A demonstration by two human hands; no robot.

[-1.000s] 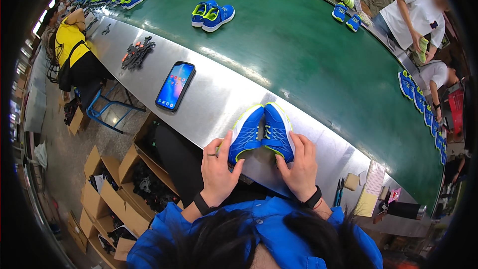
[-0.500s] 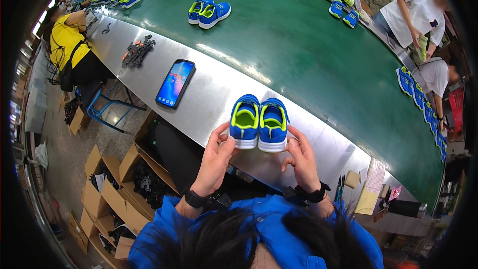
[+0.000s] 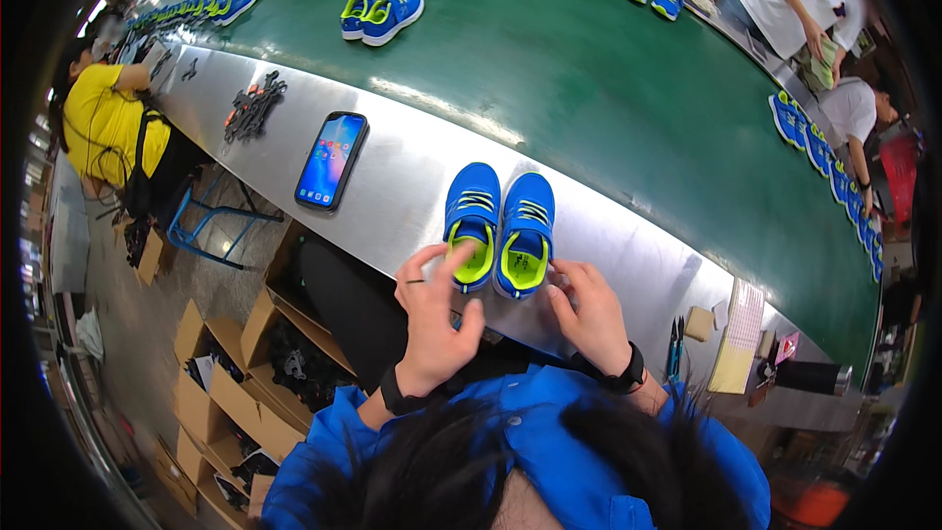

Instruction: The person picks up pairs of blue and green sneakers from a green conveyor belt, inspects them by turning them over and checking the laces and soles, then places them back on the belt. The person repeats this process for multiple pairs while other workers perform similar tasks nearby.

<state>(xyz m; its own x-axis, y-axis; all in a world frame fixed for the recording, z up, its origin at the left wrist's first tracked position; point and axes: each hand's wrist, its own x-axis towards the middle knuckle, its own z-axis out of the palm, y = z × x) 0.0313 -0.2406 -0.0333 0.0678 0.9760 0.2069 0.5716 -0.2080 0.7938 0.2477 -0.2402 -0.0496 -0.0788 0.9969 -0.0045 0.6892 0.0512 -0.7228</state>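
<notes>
A pair of blue sneakers with lime linings stands side by side on the metal ledge in front of me, toes pointing away: the left sneaker and the right sneaker. My left hand is open at the left sneaker's heel, its slightly blurred fingers spread and reaching over the collar. Beside the right sneaker's heel is my right hand, thumb and fingers apart with nothing gripped. Whether its fingertips touch the shoe, I cannot tell.
A phone and a heap of dark parts lie left on the ledge. Another sneaker pair rides the green belt. Pliers lie right. Open cartons stand low left. Co-workers are around the belt.
The sneakers went from tilted up, heels toward me and held in both hands, to standing flat on the ledge. Both hands have let go. The view has shifted slightly.
</notes>
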